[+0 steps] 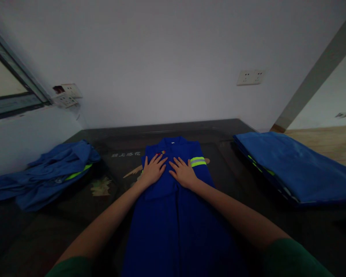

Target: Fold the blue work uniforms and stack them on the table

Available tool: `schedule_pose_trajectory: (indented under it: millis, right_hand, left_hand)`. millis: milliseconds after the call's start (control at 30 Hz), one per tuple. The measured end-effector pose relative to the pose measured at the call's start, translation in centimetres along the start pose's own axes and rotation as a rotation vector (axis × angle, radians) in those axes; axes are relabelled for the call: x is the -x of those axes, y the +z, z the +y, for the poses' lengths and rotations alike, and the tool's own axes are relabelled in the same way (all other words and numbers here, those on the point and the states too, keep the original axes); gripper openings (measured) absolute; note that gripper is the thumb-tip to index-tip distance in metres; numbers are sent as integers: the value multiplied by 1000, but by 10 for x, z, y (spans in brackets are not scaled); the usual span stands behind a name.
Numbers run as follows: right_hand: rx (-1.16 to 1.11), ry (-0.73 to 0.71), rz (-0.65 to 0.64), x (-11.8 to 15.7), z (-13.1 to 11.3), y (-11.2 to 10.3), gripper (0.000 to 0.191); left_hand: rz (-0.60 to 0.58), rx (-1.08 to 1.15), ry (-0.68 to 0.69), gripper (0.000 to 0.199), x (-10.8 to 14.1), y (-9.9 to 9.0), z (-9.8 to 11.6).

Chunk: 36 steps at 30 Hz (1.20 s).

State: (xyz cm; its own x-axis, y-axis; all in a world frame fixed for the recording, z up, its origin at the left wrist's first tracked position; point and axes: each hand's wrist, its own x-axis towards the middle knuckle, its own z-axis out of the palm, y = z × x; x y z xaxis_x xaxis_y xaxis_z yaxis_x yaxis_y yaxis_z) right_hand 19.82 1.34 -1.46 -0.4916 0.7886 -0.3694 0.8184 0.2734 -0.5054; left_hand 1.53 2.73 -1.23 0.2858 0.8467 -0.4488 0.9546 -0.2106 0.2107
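A dark blue coverall (161, 223) lies front up on the dark table, its collar towards the wall and its legs running down towards me. A yellow-green and grey reflective band (198, 161) crosses the sleeve on the right, and a small red and yellow emblem (163, 152) marks the chest. My left hand (153, 169) rests flat on the left side of the chest, fingers spread. On the right side of the chest lies my right hand (184, 172), also flat with fingers apart. Neither hand grasps the cloth.
Crumpled blue clothing (54, 165) with a yellow-green stripe is heaped at the left. A folded blue stack (300, 165) sits at the right. The dark table (219, 134) meets a white wall (161, 65) with sockets (250, 77). A window frame (17, 77) is at the upper left.
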Motion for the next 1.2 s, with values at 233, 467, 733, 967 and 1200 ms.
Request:
schedule_pose_trajectory:
  millis: [233,467,733,967,1200]
  right_hand:
    - [-111,19,-42,5,-9,-19,47]
    - [-138,41,-10,13,-38,-13,47]
    - [-113,50,32,8,-36,3,56]
    - [-111,42,76,10,-37,4,53]
    - [-294,47,310,27,-29,-15,40]
  left_hand:
    - [-97,-137,12,48,-4,-2,1]
    - [-93,-176,84,54,-4,0,-4]
    - [-57,-160,-28,52,-4,5,-2]
    - [88,-154,-125,46,2,-6,11]
    - [57,-118,-82,40,54,-27,65]
